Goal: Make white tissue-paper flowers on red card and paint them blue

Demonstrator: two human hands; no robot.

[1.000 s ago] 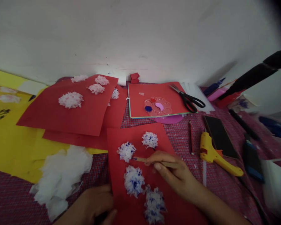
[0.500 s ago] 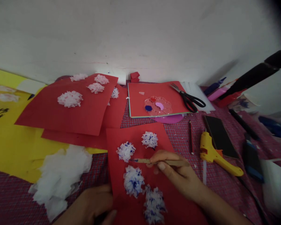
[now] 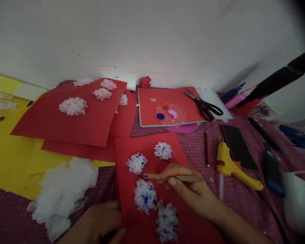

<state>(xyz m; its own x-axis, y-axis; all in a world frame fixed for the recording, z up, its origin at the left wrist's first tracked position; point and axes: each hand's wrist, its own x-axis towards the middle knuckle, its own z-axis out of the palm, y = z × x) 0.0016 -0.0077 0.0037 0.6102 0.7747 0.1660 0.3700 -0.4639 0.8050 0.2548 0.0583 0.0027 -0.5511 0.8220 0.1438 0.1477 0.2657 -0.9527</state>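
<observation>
- Red sheet, lying at six o'clock.
- Right hand, fingers pinching a brush; left hand at the sheet's eight o'clock edge, fingers too shadowed to judge.
- Four ruffled white tufts, blue-flecked, on the sheet.
- Brush tip toward nine o'clock: apparently dabbing blue, calling for light touch.

This is looking like a craft corner, with a checked cloth spreading beside the right hand. Beyond that hand, a paint palette and 1 pair of scissors are lying; a glue gun is resting to its right.
</observation>
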